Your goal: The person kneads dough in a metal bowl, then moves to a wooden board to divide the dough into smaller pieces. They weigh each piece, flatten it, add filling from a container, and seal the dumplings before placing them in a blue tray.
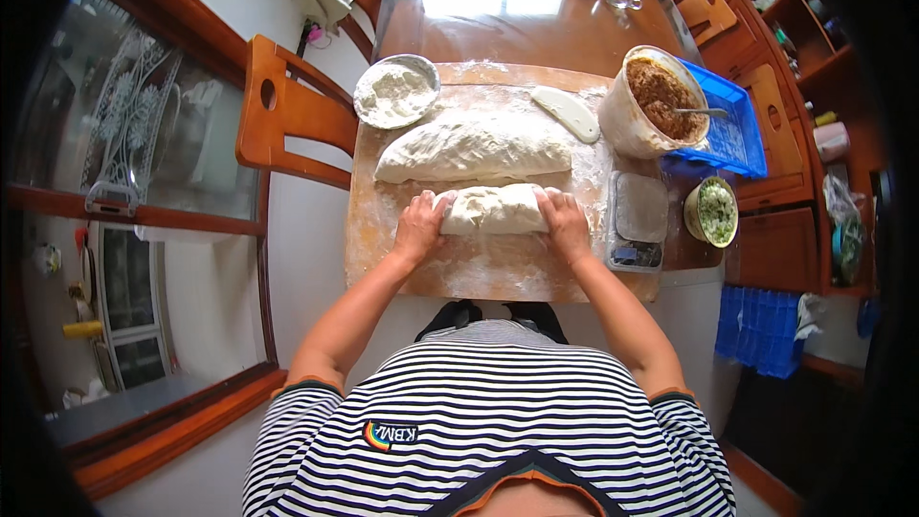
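Note:
A short roll of pale dough (494, 210) lies crosswise on the floured wooden board (467, 266). My left hand (422, 226) grips its left end, and my right hand (565, 221) grips the right end. The thumbs rest against the dough; my fingertips are partly hidden. Just beyond lies a longer, thicker log of dough (474, 147), dusted with flour. A white plastic scraper (566, 113) sits flat behind its right end. At the board's back left corner stands a bowl of flour (396, 91).
On the right are a tub of brown filling (657, 100) with a spoon, a blue plastic basket (732, 122), a kitchen scale (637, 219) and a bowl of chopped greens (711, 212). A wooden chair (301, 115) stands left of the table. Small packets and scissors lie on the far tabletop.

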### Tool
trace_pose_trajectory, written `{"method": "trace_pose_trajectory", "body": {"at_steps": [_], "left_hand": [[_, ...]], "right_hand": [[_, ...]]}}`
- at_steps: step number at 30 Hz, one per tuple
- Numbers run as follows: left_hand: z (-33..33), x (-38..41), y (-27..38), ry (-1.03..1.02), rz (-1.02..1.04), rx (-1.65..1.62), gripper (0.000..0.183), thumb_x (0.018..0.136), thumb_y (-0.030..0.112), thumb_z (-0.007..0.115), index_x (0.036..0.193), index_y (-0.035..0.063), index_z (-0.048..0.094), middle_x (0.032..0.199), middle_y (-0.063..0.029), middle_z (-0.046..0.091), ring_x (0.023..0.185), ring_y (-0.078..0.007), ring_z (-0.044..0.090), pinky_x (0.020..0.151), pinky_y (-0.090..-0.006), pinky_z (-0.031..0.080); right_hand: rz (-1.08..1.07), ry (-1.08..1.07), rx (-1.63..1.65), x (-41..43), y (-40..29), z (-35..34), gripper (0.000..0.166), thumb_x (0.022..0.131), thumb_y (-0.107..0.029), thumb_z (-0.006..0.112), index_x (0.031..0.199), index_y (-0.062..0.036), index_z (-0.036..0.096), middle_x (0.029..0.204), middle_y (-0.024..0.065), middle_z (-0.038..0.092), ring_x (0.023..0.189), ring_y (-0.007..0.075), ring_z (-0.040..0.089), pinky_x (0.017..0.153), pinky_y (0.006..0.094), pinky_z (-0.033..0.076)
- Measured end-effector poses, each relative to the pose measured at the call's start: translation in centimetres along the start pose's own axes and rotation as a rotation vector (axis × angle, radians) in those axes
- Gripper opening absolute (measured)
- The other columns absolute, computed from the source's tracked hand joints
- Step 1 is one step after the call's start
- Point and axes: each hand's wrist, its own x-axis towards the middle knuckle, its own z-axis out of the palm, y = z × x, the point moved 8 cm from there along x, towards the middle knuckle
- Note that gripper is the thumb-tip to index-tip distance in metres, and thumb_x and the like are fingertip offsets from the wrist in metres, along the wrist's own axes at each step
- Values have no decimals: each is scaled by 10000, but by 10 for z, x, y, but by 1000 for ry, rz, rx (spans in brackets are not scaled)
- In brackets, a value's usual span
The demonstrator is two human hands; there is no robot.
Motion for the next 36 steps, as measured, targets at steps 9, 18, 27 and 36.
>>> {"method": "trace_pose_trajectory", "body": {"at_steps": [9, 18, 27, 36], "left_hand": [[-20, 33, -74, -349, 4, -459, 427, 754, 233, 754, 1112, 2, 714, 938, -181, 736, 815, -320, 702, 793, -394, 550], [-69, 166, -102, 266, -209, -131, 266, 848, 197, 647, 988, -17, 724, 1071, -277, 673, 986, -420, 662, 869, -479, 537], [-39, 155, -43, 222, -180, -816, 149, 850, 64, 635, 879, 32, 778, 753, -196, 707, 626, -208, 667, 606, -376, 526], [6, 46, 122, 84, 365, -200, 670, 708, 224, 854, 1295, 85, 564, 1300, -163, 599, 1163, -306, 595, 947, -425, 499]], "right_hand": [[157, -40, 151, -8, 41, -10, 421, 774, -154, 776, 1168, -45, 674, 1197, 139, 686, 1114, 306, 625, 983, 395, 464], [126, 31, 151, -42, -2, 14, 677, 824, -147, 676, 1459, -76, 452, 1447, 172, 516, 1369, 370, 451, 1144, 533, 295], [59, 127, 70, -76, -17, 10, 917, 767, -299, 789, 1537, -88, 337, 1593, 140, 327, 1462, 352, 315, 1174, 616, 186], [-116, 179, -144, -15, 10, 33, 681, 706, -316, 814, 1343, -240, 584, 1198, 39, 597, 1181, 252, 552, 960, 483, 447]]}}
